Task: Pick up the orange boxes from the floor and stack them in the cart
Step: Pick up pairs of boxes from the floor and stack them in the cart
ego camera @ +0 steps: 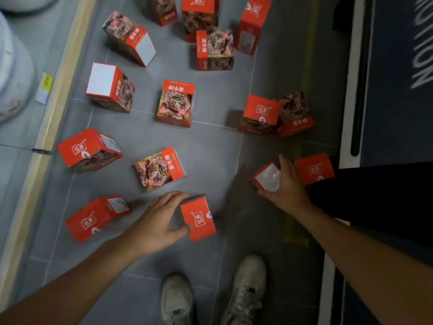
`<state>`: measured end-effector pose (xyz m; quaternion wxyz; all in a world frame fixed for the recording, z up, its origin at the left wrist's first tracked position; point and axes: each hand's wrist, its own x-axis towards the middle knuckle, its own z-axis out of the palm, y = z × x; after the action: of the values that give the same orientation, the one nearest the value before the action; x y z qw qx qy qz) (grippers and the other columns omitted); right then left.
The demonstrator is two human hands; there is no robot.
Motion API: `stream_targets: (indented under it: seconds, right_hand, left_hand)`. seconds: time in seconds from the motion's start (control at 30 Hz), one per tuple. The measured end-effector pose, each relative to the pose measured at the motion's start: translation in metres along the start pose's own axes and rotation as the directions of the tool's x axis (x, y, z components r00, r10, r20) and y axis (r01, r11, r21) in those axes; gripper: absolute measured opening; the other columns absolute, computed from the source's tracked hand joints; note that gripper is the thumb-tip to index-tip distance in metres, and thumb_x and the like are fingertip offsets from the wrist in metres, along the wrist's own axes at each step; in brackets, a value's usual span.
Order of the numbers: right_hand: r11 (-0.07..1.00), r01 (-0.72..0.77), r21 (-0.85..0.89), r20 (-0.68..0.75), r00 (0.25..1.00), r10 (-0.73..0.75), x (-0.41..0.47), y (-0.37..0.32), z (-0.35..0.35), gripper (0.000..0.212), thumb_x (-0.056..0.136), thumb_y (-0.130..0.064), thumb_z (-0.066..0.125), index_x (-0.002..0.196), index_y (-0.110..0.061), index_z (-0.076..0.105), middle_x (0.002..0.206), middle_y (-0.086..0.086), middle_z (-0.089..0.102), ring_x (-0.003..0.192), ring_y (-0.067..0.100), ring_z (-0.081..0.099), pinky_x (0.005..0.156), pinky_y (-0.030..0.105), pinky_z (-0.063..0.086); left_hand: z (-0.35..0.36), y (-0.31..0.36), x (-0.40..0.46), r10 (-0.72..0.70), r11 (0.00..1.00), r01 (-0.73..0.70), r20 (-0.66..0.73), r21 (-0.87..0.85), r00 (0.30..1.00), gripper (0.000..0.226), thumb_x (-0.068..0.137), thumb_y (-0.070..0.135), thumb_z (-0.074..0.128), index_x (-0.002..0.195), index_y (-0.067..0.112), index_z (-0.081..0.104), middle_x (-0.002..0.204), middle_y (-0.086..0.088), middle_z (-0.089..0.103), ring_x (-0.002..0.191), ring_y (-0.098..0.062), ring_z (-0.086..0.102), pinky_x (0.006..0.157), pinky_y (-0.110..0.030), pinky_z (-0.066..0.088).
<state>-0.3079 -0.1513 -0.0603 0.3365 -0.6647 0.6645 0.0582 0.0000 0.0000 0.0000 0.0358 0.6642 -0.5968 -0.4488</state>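
Several orange boxes with food pictures lie scattered on the grey tiled floor (pixel 210 141). My left hand (pixel 159 221) grips one orange box (pixel 199 219) near my feet, thumb and fingers curled round its sides. My right hand (pixel 288 186) holds another orange box (pixel 268 177) by its white end, further right. A third box (pixel 315 168) lies right behind that hand. More boxes lie nearby, one at the lower left (pixel 93 219) and one in the middle (pixel 159 168). No cart shows in the head view.
My two white shoes (pixel 210 296) stand at the bottom. A yellow-beige floor strip (pixel 46 127) runs along the left, with white rounded objects (pixel 14 73) beyond it. A dark mat with white lettering (pixel 403 78) lies at the right.
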Motion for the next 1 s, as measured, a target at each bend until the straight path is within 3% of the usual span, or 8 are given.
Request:
stream_targets:
  seconds: [0.1, 0.27, 0.4, 0.57, 0.73, 0.83, 0.93, 1.0]
  right_hand:
    - [0.997, -0.046, -0.069, -0.007, 0.999, 0.046, 0.022, 0.005, 0.016, 0.133, 0.061, -0.051, 0.092, 0.160, -0.028, 0.006, 0.166, 0.002, 0.020, 0.152, 0.029, 0.020, 0.119, 0.049, 0.026]
    - [0.957, -0.180, -0.227, 0.064, 0.978, 0.199, 0.039, 0.033, 0.044, 0.144, 0.058, -0.051, 0.094, 0.161, -0.025, -0.003, 0.168, 0.008, 0.010, 0.155, 0.032, 0.011, 0.121, 0.050, 0.023]
    - [0.948, -0.274, -0.160, 0.020, 0.960, 0.281, 0.042, 0.041, 0.052, 0.122, 0.063, -0.030, 0.095, 0.158, -0.022, 0.018, 0.160, 0.011, 0.031, 0.146, 0.035, 0.033, 0.113, 0.051, 0.036]
    - [0.976, -0.107, -0.189, 0.018, 0.993, 0.113, 0.010, 0.029, 0.039, 0.111, 0.055, -0.033, 0.097, 0.146, -0.022, 0.034, 0.145, 0.011, 0.048, 0.132, 0.034, 0.049, 0.104, 0.046, 0.045]
    - [0.989, 0.015, -0.146, 0.054, 0.999, -0.007, -0.023, 0.006, 0.032, 0.101, 0.056, -0.035, 0.097, 0.138, -0.023, 0.040, 0.137, 0.006, 0.056, 0.125, 0.029, 0.055, 0.098, 0.039, 0.049]
    - [0.993, 0.042, -0.109, 0.053, 0.998, -0.036, -0.032, 0.001, 0.036, 0.101, 0.058, -0.040, 0.096, 0.140, -0.025, 0.039, 0.140, 0.002, 0.053, 0.128, 0.025, 0.051, 0.097, 0.034, 0.048]
    - [0.997, 0.061, -0.047, 0.044, 0.997, -0.059, -0.034, -0.001, 0.041, 0.097, 0.059, -0.041, 0.096, 0.137, -0.026, 0.042, 0.137, 0.002, 0.056, 0.126, 0.025, 0.055, 0.094, 0.033, 0.052]
    - [0.998, 0.066, -0.006, 0.041, 0.997, -0.066, -0.035, 0.000, 0.046, 0.095, 0.060, -0.041, 0.096, 0.137, -0.026, 0.042, 0.137, 0.002, 0.057, 0.127, 0.025, 0.056, 0.094, 0.033, 0.053]
  left_hand:
    - [0.007, -0.017, 0.016, -0.051, 0.998, 0.051, 0.004, -0.045, 0.999, 0.091, 0.072, 0.073, 0.050, 0.150, 0.028, 0.036, 0.152, 0.012, 0.036, 0.143, -0.005, 0.029, 0.117, -0.028, 0.028]
    - [0.021, -0.027, 0.029, -0.128, 0.988, 0.128, 0.010, -0.088, 0.992, 0.092, 0.073, 0.071, 0.058, 0.151, 0.029, 0.034, 0.153, 0.012, 0.033, 0.143, -0.005, 0.027, 0.113, -0.025, 0.026]
    - [0.036, -0.026, 0.036, -0.223, 0.962, 0.221, 0.004, -0.161, 0.975, 0.078, 0.086, 0.043, 0.074, 0.151, 0.026, 0.035, 0.154, 0.008, 0.036, 0.143, -0.011, 0.030, 0.108, -0.024, 0.027]
    - [0.051, -0.018, 0.042, -0.376, 0.904, 0.367, 0.005, -0.219, 0.927, 0.089, 0.081, 0.045, 0.078, 0.153, 0.020, 0.032, 0.156, -0.003, 0.035, 0.146, -0.022, 0.030, 0.117, -0.040, 0.031]
    - [0.064, -0.013, 0.058, -0.622, 0.736, 0.611, 0.063, -0.291, 0.780, 0.130, 0.062, 0.061, 0.086, 0.158, 0.011, 0.013, 0.162, -0.012, 0.021, 0.150, -0.032, 0.020, 0.118, -0.049, 0.030]
    - [0.084, -0.009, 0.071, -0.757, 0.573, 0.728, 0.097, -0.375, 0.646, 0.169, 0.026, 0.087, 0.078, 0.156, 0.007, 0.006, 0.161, -0.016, 0.025, 0.148, -0.035, 0.027, 0.115, -0.052, 0.035]
    - [0.113, -0.004, 0.083, -0.830, 0.432, 0.771, 0.128, -0.468, 0.543, 0.181, 0.004, 0.093, 0.069, 0.152, 0.008, 0.009, 0.157, -0.017, 0.033, 0.141, -0.039, 0.037, 0.112, -0.053, 0.038]
    - [0.133, 0.001, 0.088, -0.843, 0.380, 0.733, 0.115, -0.564, 0.525, 0.165, 0.015, 0.080, 0.082, 0.147, 0.010, 0.012, 0.151, -0.019, 0.039, 0.136, -0.039, 0.043, 0.112, -0.049, 0.038]
